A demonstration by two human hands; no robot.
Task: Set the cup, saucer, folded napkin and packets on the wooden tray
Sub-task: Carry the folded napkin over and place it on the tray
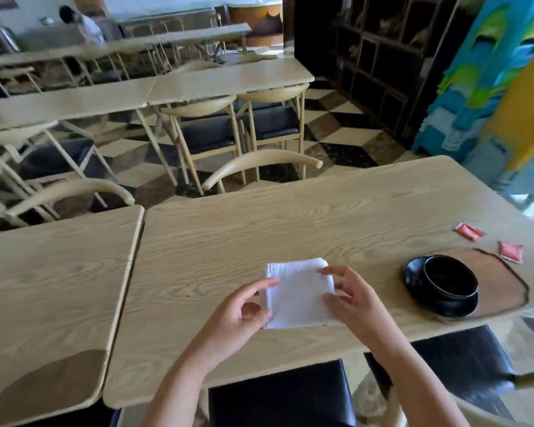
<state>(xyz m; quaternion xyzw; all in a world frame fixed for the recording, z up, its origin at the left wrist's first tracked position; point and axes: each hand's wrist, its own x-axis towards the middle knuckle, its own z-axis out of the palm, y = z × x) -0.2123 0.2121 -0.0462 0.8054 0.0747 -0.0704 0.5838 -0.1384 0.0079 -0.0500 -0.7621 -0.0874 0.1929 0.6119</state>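
A white folded napkin [296, 292] lies on the light wooden table [259, 229] in front of me. My left hand [244, 312] pinches its left edge and my right hand [349, 294] pinches its right edge. To the right, a black cup [449, 277] stands on a black saucer [413, 275], which rests on the left part of a brown wooden tray [503, 282]. Two red packets lie on the table beyond the tray, one [469, 232] farther back and one [511, 251] touching the tray's far rim.
A second table [53, 272] abuts on the left, with a brown patch near its front corner. Black-cushioned seats [278, 402] stand under the near edge. Chairs [259, 161] and more tables fill the room behind; a person stands far back left.
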